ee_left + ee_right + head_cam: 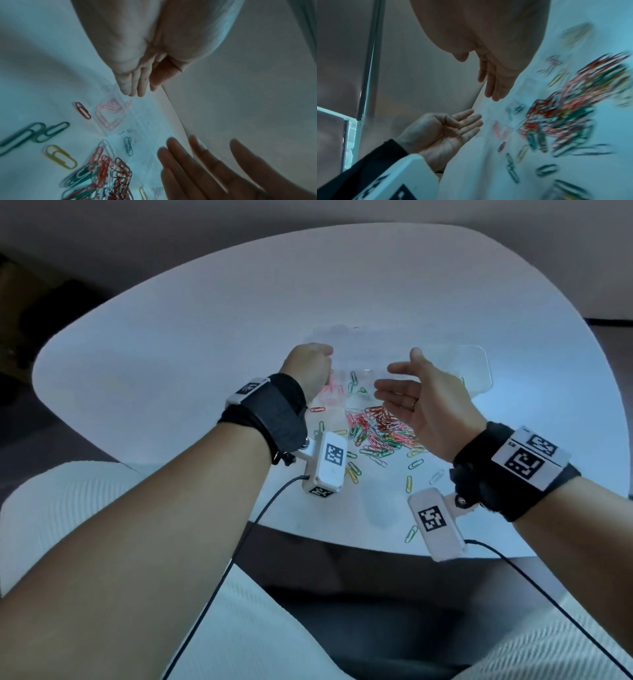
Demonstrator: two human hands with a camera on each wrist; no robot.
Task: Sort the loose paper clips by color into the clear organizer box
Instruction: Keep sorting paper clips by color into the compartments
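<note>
The clear organizer box [476, 364] lies on the white table [171, 364], between my two hands. One compartment holds pink clips [109, 115], a neighbouring one a few green clips [128, 147]. A mixed pile of loose paper clips [376, 429] in red, green, yellow and white lies just in front of the box. My left hand [310, 368] hangs over the box's left end, fingers [137, 86] straight and pointing down above the pink compartment, holding nothing. Right of the box's middle my right hand [411, 402] stands open and empty, palm facing left.
Single clips lie scattered toward the table's front edge, among them a yellow clip [408, 483] and a green clip [411, 533] near the rim. A red clip [83, 110] lies just outside the pink compartment. My lap is below the table edge.
</note>
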